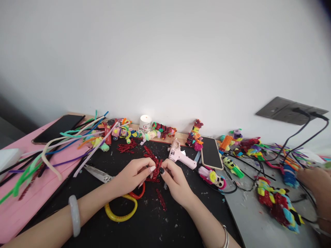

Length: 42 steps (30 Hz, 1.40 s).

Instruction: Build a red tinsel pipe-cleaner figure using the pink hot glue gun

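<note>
My left hand (141, 173) and my right hand (173, 177) meet over the black mat (144, 230), fingers pinched on a piece of red tinsel pipe cleaner (157, 168). Fingertips hide part of that piece. Behind it lie more red tinsel pieces (126, 147), and a short red piece (161, 199) rests just in front. Under my left wrist are scissors (121, 217) with yellow and red handles, their blades pointing to the back left. Just beyond my right hand, a pale pink glue gun (181, 155) lies on its side.
Pipe cleaners (51, 155) spread over a pink surface (38, 206) with a dark phone (59, 129). Along the wall stand a paper cup (145, 123) and pipe-cleaner dolls (195, 134). At right are a phone (212, 153), cables, more dolls (279, 203) and another person's hand (314, 182).
</note>
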{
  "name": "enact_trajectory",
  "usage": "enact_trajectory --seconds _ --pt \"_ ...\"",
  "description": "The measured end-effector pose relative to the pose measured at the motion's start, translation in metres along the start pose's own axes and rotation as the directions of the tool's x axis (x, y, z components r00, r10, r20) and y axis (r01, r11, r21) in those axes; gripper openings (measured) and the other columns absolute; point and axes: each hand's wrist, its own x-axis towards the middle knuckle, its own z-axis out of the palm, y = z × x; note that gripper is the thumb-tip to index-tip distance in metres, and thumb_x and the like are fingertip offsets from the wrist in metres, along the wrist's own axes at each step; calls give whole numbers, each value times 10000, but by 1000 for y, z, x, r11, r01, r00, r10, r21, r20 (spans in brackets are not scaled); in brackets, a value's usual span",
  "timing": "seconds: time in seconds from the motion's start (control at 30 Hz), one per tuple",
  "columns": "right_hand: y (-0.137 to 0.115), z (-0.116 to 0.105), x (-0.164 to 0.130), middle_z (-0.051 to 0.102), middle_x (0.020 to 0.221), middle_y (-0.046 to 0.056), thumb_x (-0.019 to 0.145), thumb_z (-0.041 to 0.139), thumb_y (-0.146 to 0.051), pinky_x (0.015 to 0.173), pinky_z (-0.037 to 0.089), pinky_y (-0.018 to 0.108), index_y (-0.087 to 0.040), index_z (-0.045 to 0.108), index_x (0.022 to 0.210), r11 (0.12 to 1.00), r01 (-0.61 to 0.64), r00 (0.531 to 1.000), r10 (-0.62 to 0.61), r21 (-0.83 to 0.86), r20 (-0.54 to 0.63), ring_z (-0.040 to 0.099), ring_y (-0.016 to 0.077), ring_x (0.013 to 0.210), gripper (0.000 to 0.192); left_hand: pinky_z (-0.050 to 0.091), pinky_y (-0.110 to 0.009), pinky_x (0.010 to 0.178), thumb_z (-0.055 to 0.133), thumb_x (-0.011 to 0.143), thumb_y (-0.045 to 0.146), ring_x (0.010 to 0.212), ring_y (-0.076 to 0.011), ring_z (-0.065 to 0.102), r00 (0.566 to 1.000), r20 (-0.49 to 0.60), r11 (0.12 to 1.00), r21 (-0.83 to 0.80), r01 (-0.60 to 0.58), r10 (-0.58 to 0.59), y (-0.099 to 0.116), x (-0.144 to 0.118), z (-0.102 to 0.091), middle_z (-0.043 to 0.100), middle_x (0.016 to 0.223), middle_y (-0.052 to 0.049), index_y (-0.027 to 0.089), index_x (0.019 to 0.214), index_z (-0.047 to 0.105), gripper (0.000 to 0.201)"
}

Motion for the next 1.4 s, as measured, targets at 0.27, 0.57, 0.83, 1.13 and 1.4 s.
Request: enact_trajectory --seconds 0.27,0.57,0.83,1.13,1.4 --pt "-1 0 0 442 699 -28 911 395 -202 603 336 237 -189 468 741 1000 10 1000 -10 22 -10 414 116 651 186 364 -202 561 369 928 281 563 -96 430 995 -35 984 151 -92 98 5 0 0 463 659 41 166 780 512 236" --pt "-1 1 0 427 689 -28 900 391 -179 603 338 231 -194 445 719 1000 -11 1000 11 -5 -1 410 118 648 190 359 -210 597 372 929 277 598 -109 432 993 -19 979 170 -109 114 5 -1 0 461 651 38 166 749 498 246" --pt "-2 2 0 425 686 -35 883 397 -162 598 331 223 -194 436 715 1000 -13 1000 14 -20 9 408 114 642 176 355 -213 620 374 929 258 631 -114 440 992 -14 973 196 -124 129 3 -2 1 472 679 34 168 746 486 233" --pt "-3 2 0 418 670 -35 868 396 -145 586 329 225 -198 426 701 999 -9 1000 10 -45 12 406 117 632 177 362 -218 631 375 925 244 642 -119 453 990 -3 969 206 -135 138 3 -1 1 493 693 27 169 752 492 223" --pt "-3 2 0 416 669 -37 868 394 -150 589 327 229 -199 426 700 999 -5 1000 5 -46 14 400 117 631 177 364 -219 625 377 918 249 636 -120 451 989 -5 965 216 -146 151 1 -1 1 497 691 23 171 751 498 221"
